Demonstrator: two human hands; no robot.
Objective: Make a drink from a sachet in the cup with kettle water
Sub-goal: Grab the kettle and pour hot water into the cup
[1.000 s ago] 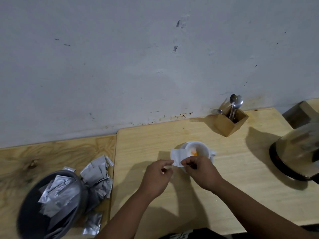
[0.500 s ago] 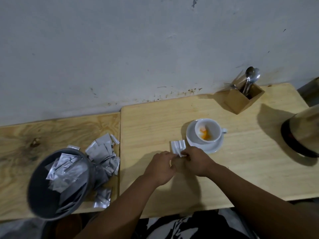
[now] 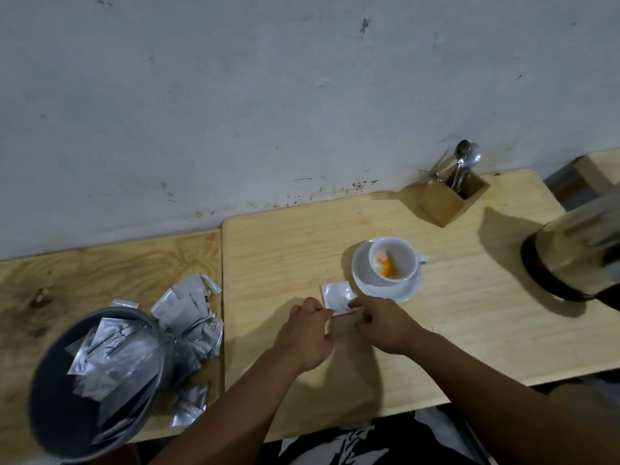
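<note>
The sachet (image 3: 336,297) is a thin foil packet, crumpled and flat, so it looks emptied; it should weigh next to nothing, bend at any touch and slide easily between fingertips, and it is best pinched by an edge or corner. It is held just above the surface (image 3: 469,317), right beside the saucer (image 3: 389,290) on its near-left side. The left hand (image 3: 307,333) has its fingers curled and its thumb and forefinger closed on the sachet's near-left edge. The right hand (image 3: 385,325) is also curled, its fingertips pinched on the near-right edge, so both hands are clamped on the same packet and stand close together, nearly touching. The cup (image 3: 393,260) stands upright on the saucer with orange powder lying dry in its bottom; it is glazed ware, hard, breakable and smooth, and its small handle points right. The kettle (image 3: 570,260) stands well apart at the right edge, blurred; it will likely be the heaviest thing here and should be taken by its handle, which cannot be made out. To the left a bin (image 3: 43,397) holds used packets, with more heaped beside it. Spoons (image 3: 464,162) stand in a wooden box (image 3: 446,203) by the wall.
</note>
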